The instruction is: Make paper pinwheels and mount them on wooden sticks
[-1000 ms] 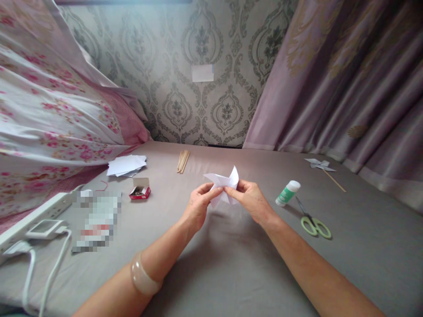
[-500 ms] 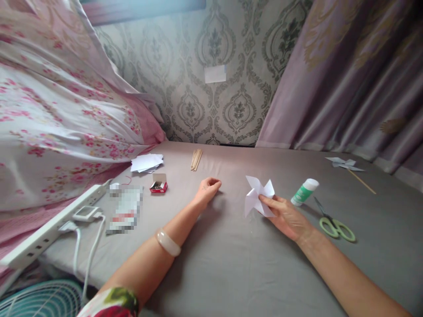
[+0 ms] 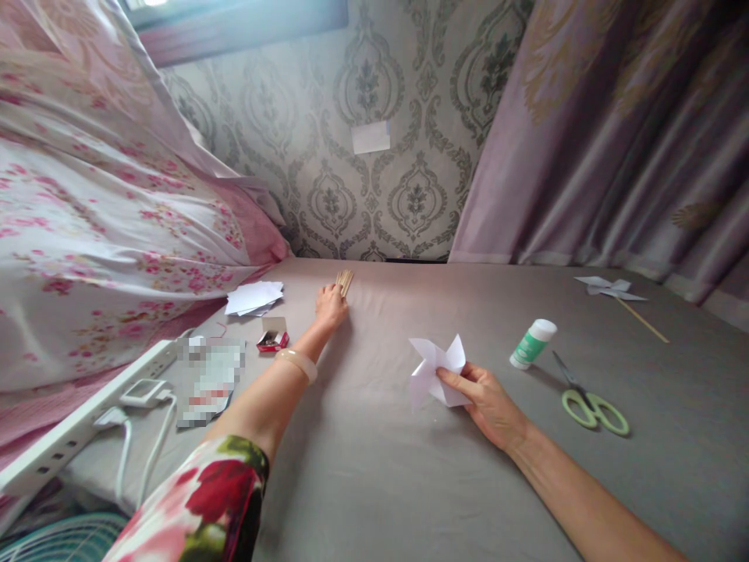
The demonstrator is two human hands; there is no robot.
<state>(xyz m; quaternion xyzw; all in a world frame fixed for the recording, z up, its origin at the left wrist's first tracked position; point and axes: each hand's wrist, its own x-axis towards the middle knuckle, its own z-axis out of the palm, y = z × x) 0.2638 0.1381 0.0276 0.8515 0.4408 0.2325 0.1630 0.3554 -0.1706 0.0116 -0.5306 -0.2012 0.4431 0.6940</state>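
Holds a paper pinwheel (image 3: 426, 361) in the right hand (image 3: 485, 398), pinched between thumb and fingers above the grey cloth (image 3: 363, 476). Has the left hand (image 3: 331, 303) well apart, at the bundle of sticks (image 3: 346, 282); cannot tell whether gripping any. Seems to have the folding done, with blades standing out, but no stick visible on this one. Has a mounted pinwheel (image 3: 609, 288), apparently complete, lying far right. By that measure, seems to lack just the stick and its fastening. Has a stack of paper (image 3: 254, 297), seemingly unfolded, near the red box (image 3: 273, 341), and the glue stick (image 3: 532, 344) and scissors (image 3: 580, 390) lying unheld.
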